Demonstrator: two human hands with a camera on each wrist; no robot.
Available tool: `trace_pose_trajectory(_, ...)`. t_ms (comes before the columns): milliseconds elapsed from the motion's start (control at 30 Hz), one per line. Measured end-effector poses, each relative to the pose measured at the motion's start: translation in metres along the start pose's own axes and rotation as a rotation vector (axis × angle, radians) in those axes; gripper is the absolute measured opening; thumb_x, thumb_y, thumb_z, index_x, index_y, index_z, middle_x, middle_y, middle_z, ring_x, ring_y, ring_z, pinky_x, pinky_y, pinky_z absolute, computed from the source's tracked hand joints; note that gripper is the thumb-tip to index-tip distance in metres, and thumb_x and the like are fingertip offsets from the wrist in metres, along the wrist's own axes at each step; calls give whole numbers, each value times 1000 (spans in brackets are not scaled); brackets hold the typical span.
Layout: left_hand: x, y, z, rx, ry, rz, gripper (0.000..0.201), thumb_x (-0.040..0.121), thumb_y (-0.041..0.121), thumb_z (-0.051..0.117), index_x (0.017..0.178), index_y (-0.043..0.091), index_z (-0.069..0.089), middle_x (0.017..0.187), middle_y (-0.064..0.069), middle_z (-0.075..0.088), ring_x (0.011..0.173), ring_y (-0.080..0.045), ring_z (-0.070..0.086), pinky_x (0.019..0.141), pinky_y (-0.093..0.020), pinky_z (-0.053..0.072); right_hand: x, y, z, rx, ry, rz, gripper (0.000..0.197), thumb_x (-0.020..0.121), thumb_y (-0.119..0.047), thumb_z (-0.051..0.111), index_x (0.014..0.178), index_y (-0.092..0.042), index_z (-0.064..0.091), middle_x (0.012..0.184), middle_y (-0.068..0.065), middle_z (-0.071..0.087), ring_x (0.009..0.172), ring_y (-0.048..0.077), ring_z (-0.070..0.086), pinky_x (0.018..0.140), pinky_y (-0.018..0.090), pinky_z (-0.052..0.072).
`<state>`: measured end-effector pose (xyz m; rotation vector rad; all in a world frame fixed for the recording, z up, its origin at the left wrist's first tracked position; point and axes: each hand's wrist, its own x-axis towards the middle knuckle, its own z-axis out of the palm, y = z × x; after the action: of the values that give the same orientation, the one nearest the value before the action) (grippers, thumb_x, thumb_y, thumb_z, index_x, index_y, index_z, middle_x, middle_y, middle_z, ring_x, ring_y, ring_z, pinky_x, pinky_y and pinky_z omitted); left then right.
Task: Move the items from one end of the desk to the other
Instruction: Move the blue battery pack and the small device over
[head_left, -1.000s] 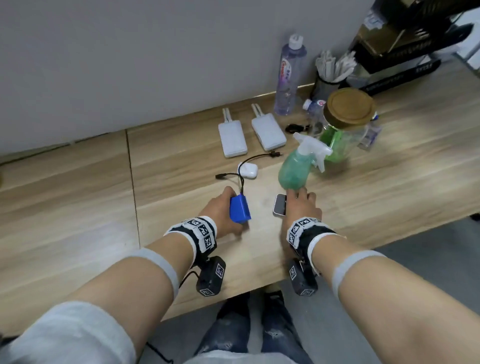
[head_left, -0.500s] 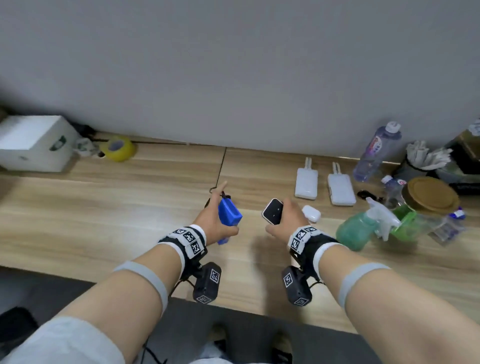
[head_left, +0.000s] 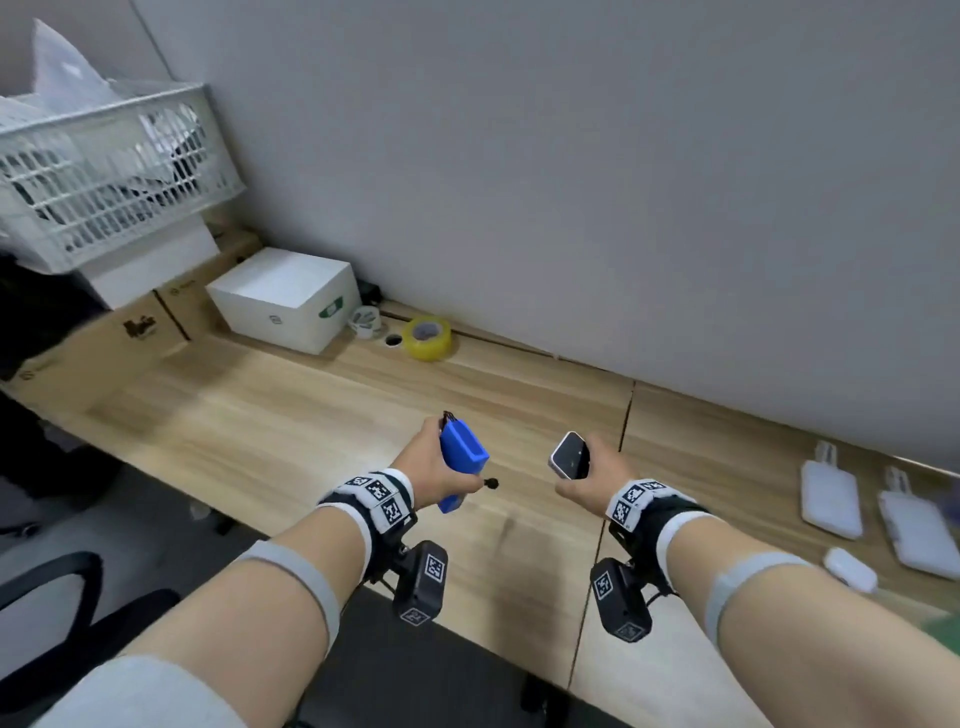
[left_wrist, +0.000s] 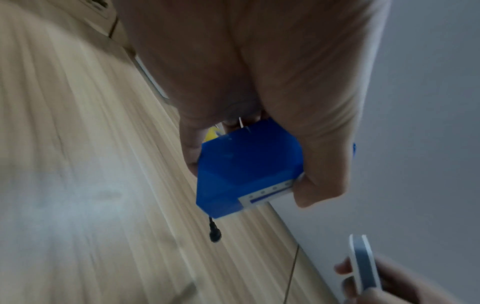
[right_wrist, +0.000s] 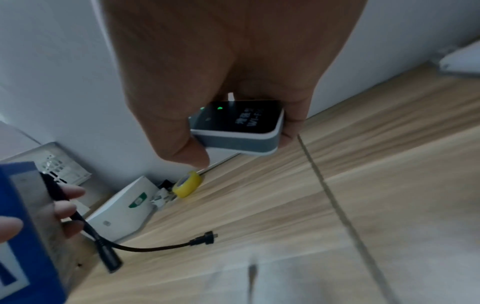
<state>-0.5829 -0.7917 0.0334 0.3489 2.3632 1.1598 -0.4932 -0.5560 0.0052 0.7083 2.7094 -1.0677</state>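
Note:
My left hand (head_left: 434, 470) grips a blue battery pack (head_left: 462, 451) (left_wrist: 246, 172) above the wooden desk (head_left: 249, 431); short black leads with plugs (right_wrist: 202, 240) dangle from it. My right hand (head_left: 587, 478) holds a small white pocket Wi-Fi device (head_left: 570, 455) (right_wrist: 239, 127) with a dark screen and a green light, also lifted off the desk. Both hands hover side by side near the desk's seam. At the right edge lie two white flat devices (head_left: 831, 499) and a small white case (head_left: 850, 570).
Along the wall to the left sit a yellow tape roll (head_left: 427, 338), a white box (head_left: 285, 299), cardboard boxes (head_left: 135, 332) and a white plastic crate (head_left: 104, 176) stacked on top. A black chair (head_left: 62, 613) stands at lower left, below the desk's front edge.
Both hands lifted their items off the desk and carried them leftward; my view swung left, so the bottles and jar left the frame and the boxes and crate came in.

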Motion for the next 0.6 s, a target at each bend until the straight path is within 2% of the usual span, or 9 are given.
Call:
trace_pose_trajectory(100, 13, -29, -51, -156, 7, -45, 65, 69, 21, 87, 120, 18, 45, 111, -5, 62, 96, -19, 64, 74, -33, 56, 9, -61, 38, 66, -83, -38, 50, 73, -26, 75, 115, -17, 48, 97, 2, 57, 82, 20, 57, 66, 29, 44)
trace_pose_trajectory(167, 21, -43, -81, -249, -4, -82, 63, 71, 18, 86, 121, 20, 47, 116, -6, 61, 105, -26, 65, 72, -39, 59, 15, -99, 62, 90, -133, -75, 37, 74, -19, 73, 103, -15, 51, 84, 1, 54, 66, 18, 52, 55, 27, 42)
trace_pose_trajectory(233, 27, -55, -105, -299, -28, -109, 60, 73, 14, 84, 122, 20, 50, 115, -4, 60, 106, -28, 66, 66, -35, 57, 21, -127, 83, 156, -164, -91, 31, 73, -15, 71, 93, -17, 48, 76, 0, 52, 57, 18, 48, 48, 25, 40)
trace_pose_trajectory(333, 39, -67, -130, -352, -68, -140, 58, 76, 13, 83, 125, 17, 51, 109, -2, 61, 99, -24, 66, 59, -30, 55, 34, -153, 105, 219, -158, -78, 38, 73, -18, 73, 102, -22, 48, 81, 0, 55, 62, 18, 51, 49, 25, 42)
trace_pose_trajectory(400, 55, -77, -146, -364, -74, -159, 61, 77, 13, 83, 127, 17, 49, 113, -6, 62, 98, -23, 66, 60, -30, 56, 51, -161, 117, 204, -146, -63, 47, 73, -23, 74, 111, -20, 48, 90, 3, 59, 68, 18, 54, 51, 25, 44)
trace_pose_trajectory(500, 83, -91, -165, -384, -36, -208, 70, 74, 15, 86, 129, 18, 43, 122, -10, 61, 106, -27, 65, 76, -45, 62, 84, -164, 129, 156, -126, -12, 67, 73, -30, 76, 130, -20, 42, 104, 4, 60, 82, 22, 59, 55, 26, 46)
trace_pose_trajectory(533, 93, -95, -171, -381, -16, -226, 73, 73, 16, 87, 129, 19, 41, 122, -9, 59, 108, -28, 65, 82, -50, 61, 98, -163, 133, 140, -121, 12, 71, 73, -32, 76, 133, -20, 40, 106, 4, 59, 85, 24, 59, 60, 29, 47)
trace_pose_trajectory(600, 113, -103, -182, -366, 13, -261, 78, 71, 19, 88, 130, 20, 37, 121, -7, 56, 110, -30, 63, 86, -55, 59, 124, -162, 141, 99, -108, 54, 71, 75, -33, 75, 133, -17, 38, 107, 5, 57, 89, 25, 58, 69, 33, 48)
